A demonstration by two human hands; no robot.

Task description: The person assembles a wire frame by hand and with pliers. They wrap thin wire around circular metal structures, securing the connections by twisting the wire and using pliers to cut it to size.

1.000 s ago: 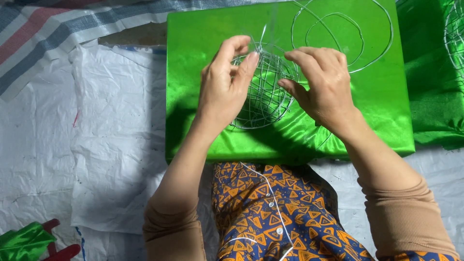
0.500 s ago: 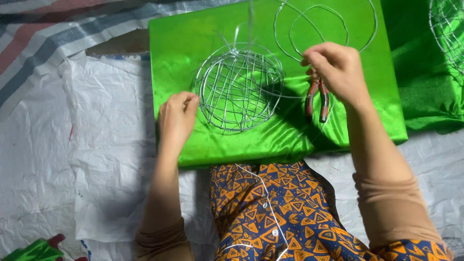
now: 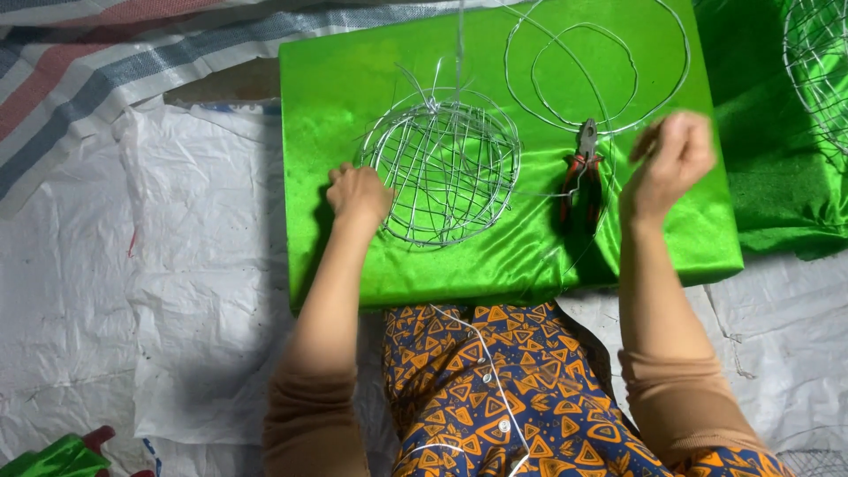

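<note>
A round frame of woven silver wire (image 3: 446, 168) lies on a board wrapped in shiny green cloth (image 3: 353, 79). My left hand (image 3: 360, 194) grips the frame's left rim, fingers curled over it. To the right of the frame, red-handled pliers (image 3: 583, 177) lie on the cloth with no hand on them. My right hand (image 3: 670, 163) is raised just right of the pliers and is blurred. Its fingers are pinched together, and a thin wire strand (image 3: 565, 191) runs from the frame toward it. Two loose wire hoops (image 3: 596, 66) rest at the board's far side.
White plastic sheeting (image 3: 177, 291) covers the floor, with a striped tarp (image 3: 106, 44) at the far left. More green cloth (image 3: 777, 177) and another wire frame (image 3: 817, 62) lie at the right. My lap in orange patterned fabric (image 3: 495, 397) is below the board. A green scrap (image 3: 53, 455) lies at bottom left.
My right hand has set the pliers down on the cloth and moved to the right. My left hand has shifted from beside the frame onto its left rim.
</note>
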